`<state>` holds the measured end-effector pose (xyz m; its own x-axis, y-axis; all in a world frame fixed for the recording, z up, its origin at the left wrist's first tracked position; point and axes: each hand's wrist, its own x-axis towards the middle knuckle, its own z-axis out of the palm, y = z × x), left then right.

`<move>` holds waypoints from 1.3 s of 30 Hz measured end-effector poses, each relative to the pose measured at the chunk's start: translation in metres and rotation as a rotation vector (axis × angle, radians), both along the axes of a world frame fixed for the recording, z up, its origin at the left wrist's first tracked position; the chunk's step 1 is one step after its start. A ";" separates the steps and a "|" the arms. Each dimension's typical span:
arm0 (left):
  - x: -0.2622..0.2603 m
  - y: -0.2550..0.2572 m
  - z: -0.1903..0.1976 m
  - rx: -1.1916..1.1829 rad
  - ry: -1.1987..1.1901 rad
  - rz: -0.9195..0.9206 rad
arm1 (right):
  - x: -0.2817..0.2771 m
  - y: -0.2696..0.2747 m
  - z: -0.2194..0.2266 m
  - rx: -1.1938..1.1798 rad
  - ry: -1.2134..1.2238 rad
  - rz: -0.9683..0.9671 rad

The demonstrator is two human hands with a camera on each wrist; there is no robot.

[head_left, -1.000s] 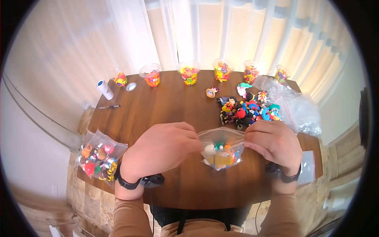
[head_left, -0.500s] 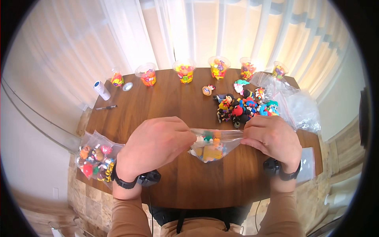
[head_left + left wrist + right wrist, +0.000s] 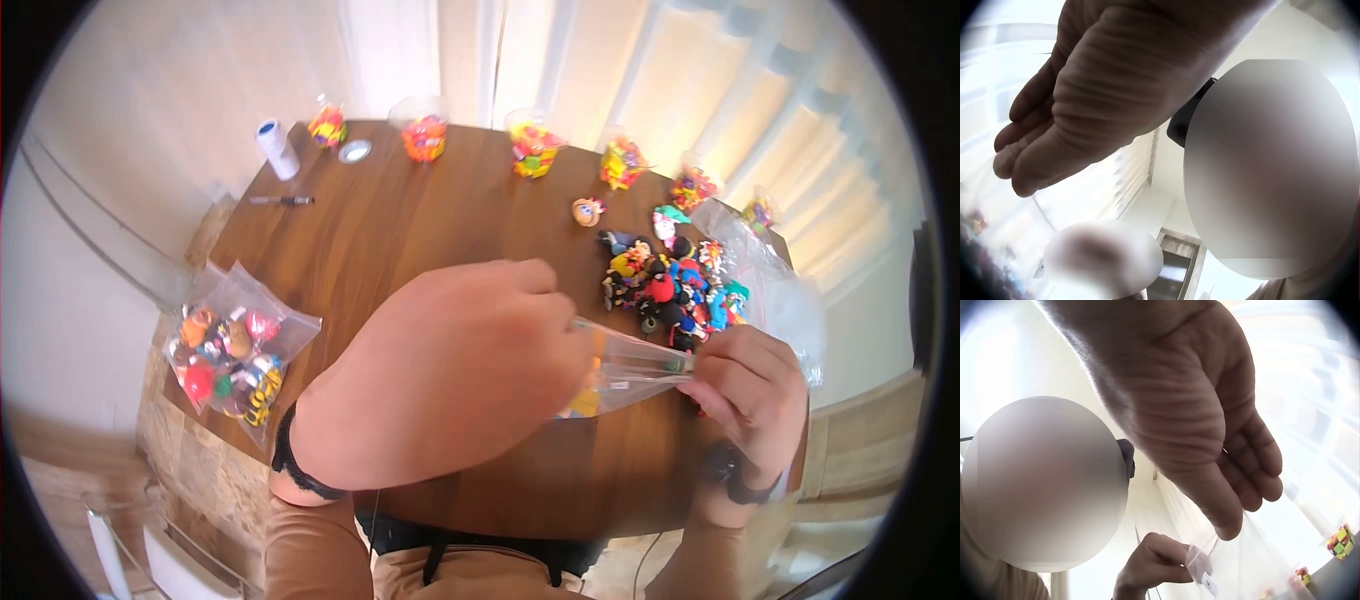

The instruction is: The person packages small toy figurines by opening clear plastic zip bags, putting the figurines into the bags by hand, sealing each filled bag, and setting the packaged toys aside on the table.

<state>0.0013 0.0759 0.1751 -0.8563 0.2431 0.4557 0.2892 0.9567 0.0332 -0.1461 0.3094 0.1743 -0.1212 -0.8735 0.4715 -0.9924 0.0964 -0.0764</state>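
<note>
A clear zip bag point(image 3: 640, 362) is stretched between both hands, with yellow and orange small toys inside. My left hand point(image 3: 450, 375) pinches its left end and covers much of it in the head view. At the other end, the thumb and fingers of my right hand point(image 3: 755, 390) pinch the bag's upper corner. The right wrist view shows the clear film of the bag point(image 3: 1254, 562) reaching from the right fingertips to the left hand point(image 3: 1150, 565). Just beyond the right hand lies a pile of small figurines point(image 3: 680, 280).
Another zip bag point(image 3: 235, 350), filled with figurines, lies at the table's left edge. Several clear cups of colourful pieces, such as this cup point(image 3: 533, 150), line the far edge. A white cylinder point(image 3: 278, 152) and a pen point(image 3: 283, 201) are far left; loose clear bags point(image 3: 775, 290) lie right.
The head view has swung left. Both hands have shifted rightward with the bag, its mouth is pulled narrow, and the left hand now covers more of it.
</note>
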 end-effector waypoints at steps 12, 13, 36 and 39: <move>-0.014 -0.009 -0.003 0.077 0.129 0.140 | -0.008 -0.020 -0.019 -0.173 0.000 -0.033; -0.015 -0.008 -0.005 0.075 0.106 0.118 | -0.010 -0.019 -0.023 -0.175 -0.020 -0.057; -0.046 0.018 -0.064 0.261 0.148 -0.032 | -0.062 0.029 -0.036 -0.010 -0.333 0.265; -0.046 0.020 -0.069 0.287 0.142 -0.041 | -0.076 0.040 -0.045 -0.036 -0.356 0.275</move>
